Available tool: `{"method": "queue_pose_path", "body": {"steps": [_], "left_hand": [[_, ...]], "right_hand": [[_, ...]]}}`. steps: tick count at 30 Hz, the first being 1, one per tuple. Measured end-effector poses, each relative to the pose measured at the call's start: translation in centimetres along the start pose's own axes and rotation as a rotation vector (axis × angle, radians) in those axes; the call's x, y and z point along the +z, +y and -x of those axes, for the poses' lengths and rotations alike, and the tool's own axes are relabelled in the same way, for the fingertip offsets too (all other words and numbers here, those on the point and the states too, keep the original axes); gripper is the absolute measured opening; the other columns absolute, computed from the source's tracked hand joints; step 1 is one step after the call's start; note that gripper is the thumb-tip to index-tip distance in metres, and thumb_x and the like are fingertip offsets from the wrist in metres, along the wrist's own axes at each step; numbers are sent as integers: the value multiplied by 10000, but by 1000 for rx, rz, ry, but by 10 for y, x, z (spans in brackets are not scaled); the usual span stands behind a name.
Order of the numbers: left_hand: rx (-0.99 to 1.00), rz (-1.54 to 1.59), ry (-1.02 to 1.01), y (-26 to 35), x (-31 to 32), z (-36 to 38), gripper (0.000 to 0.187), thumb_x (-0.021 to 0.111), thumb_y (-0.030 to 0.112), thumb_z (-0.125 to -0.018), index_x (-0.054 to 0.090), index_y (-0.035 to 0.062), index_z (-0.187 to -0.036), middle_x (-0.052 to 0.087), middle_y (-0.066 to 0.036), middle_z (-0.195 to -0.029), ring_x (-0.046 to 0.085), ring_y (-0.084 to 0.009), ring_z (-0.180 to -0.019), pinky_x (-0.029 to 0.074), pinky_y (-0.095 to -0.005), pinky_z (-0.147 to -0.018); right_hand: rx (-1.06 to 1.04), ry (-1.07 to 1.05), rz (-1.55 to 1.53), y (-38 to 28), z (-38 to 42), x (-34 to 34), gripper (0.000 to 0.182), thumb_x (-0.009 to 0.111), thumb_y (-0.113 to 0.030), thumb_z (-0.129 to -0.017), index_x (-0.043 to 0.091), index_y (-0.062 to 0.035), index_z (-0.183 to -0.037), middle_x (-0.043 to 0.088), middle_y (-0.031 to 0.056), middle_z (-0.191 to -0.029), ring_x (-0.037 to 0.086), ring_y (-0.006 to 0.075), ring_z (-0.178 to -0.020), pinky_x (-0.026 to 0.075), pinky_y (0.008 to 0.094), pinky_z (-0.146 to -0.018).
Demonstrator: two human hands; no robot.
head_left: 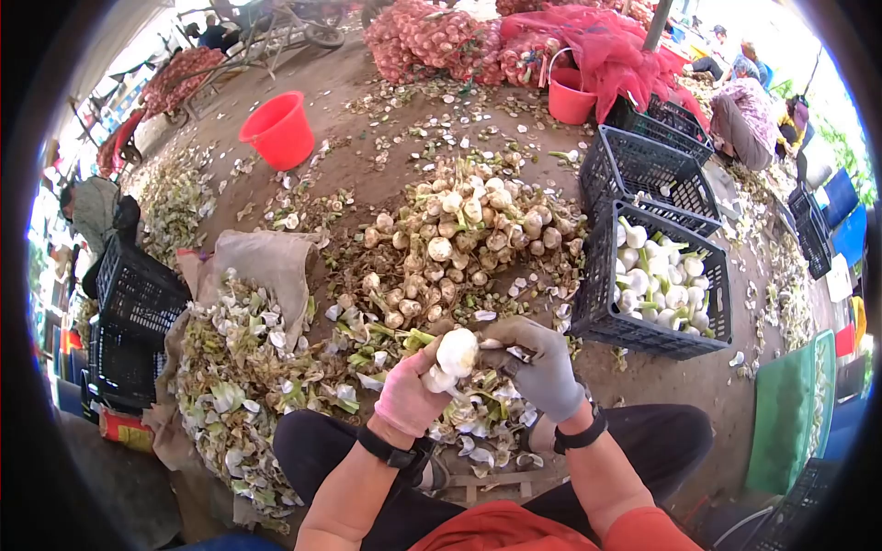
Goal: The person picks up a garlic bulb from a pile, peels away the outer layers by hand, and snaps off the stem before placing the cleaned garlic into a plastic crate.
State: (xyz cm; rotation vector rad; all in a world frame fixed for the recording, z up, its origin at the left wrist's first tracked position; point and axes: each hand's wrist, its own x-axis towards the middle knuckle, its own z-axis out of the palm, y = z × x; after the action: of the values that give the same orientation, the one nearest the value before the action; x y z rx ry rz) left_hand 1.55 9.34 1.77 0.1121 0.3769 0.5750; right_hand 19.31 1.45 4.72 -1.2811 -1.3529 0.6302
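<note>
My left hand (pixel 411 393), in a pinkish glove, is closed around a white garlic bulb (pixel 457 353) in front of my knees. My right hand (pixel 542 367), in a grey glove, has its fingers curled together just right of the bulb. A pale bit shows at its fingertips; what it grips is hard to make out. Beyond both hands lies a heap of unpeeled garlic (pixel 459 234) with roots and dry stalks. Cleaned white bulbs (pixel 663 285) with short green stems fill a black crate (pixel 654 336) to the right.
Peeled skins (pixel 243 395) pile up at left beside a sack cloth (pixel 266 262). Further back stand a red bucket (pixel 278 133), another red bucket (pixel 571 99), empty black crates (pixel 648 170) and net sacks of garlic (pixel 432 46). People sit at the far right and left.
</note>
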Motion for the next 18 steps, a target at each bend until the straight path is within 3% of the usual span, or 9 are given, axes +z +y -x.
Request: {"method": "queue_pose_path", "body": {"steps": [2, 3, 5, 8, 11, 14, 15, 17, 18], "left_hand": [[-27, 44, -163, 4, -18, -8, 311, 399, 176, -1005, 550, 60, -1250, 618, -103, -1202, 602, -247, -1080, 475, -381, -973], [-15, 44, -163, 7, -26, -12, 311, 399, 176, -1005, 550, 60, -1250, 618, -103, -1202, 602, -247, -1080, 475, -381, -973], [-6, 172, 113, 12, -33, -17, 330, 388, 197, -1009, 550, 67, -1265, 615, -89, -1210, 601, -247, -1075, 486, -393, -950], [-18, 105, -62, 14, -36, -13, 339, 394, 206, -1008, 540, 75, -1285, 614, -72, -1215, 598, -243, -1075, 489, -409, -939], [73, -3, -83, 6, -11, -14, 342, 424, 228, -1007, 534, 74, -1292, 627, -53, -1186, 606, -227, -1035, 510, -392, -885], [185, -216, 191, -2, -5, -9, 345, 490, 259, -987, 535, 98, -1288, 623, -47, -1164, 625, -191, -916, 547, -328, -673], [192, -212, 184, -1, -5, -11, 345, 490, 259, -987, 535, 98, -1288, 623, -47, -1164, 625, -191, -916, 547, -328, -673], [224, -777, 238, 0, -2, -7, 253, 635, 161, -914, 640, 76, -1152, 631, -43, -1131, 626, -145, -899, 532, -269, -677], [291, -846, 278, -6, 3, -6, 186, 696, 35, -834, 690, 49, -1020, 639, -37, -1051, 619, -114, -852, 505, -234, -707]], "right_hand": [[142, 0, 103, -20, 0, 8, 127, 708, 22, -785, 644, -4, -892, 677, 50, -800, 630, 117, -753, 501, 263, -692], [335, -114, -91, -20, 12, 15, 83, 678, 21, -813, 636, -15, -875, 664, 63, -821, 628, 117, -795, 494, 252, -698], [224, -348, -354, -39, 29, 20, 107, 668, 27, -810, 633, -11, -904, 659, 102, -857, 634, 156, -799, 501, 298, -714], [311, -369, -508, -24, 43, 17, 167, 649, 23, -829, 621, -21, -988, 659, 98, -929, 631, 156, -829, 505, 302, -725], [374, -169, 330, 2, 39, 10, 350, 589, 100, -789, 617, -52, -1103, 633, 115, -1008, 626, 228, -894, 495, 314, -769], [626, 38, -183, -1, 39, 6, 409, 569, 125, -750, 617, -50, -1116, 610, 139, -1029, 616, 269, -898, 487, 321, -782], [618, 33, -177, -1, 32, 2, 409, 569, 125, -750, 617, -50, -1116, 610, 139, -1029, 616, 269, -898, 487, 321, -782], [33, 45, 256, -5, 14, -2, 388, 618, 87, -766, 610, -43, -1131, 604, 142, -1033, 609, 267, -895, 484, 313, -776], [59, 44, 241, -13, 9, -1, 386, 700, 4, -762, 613, -44, -1136, 598, 135, -1025, 603, 258, -901, 484, 320, -769]]}}
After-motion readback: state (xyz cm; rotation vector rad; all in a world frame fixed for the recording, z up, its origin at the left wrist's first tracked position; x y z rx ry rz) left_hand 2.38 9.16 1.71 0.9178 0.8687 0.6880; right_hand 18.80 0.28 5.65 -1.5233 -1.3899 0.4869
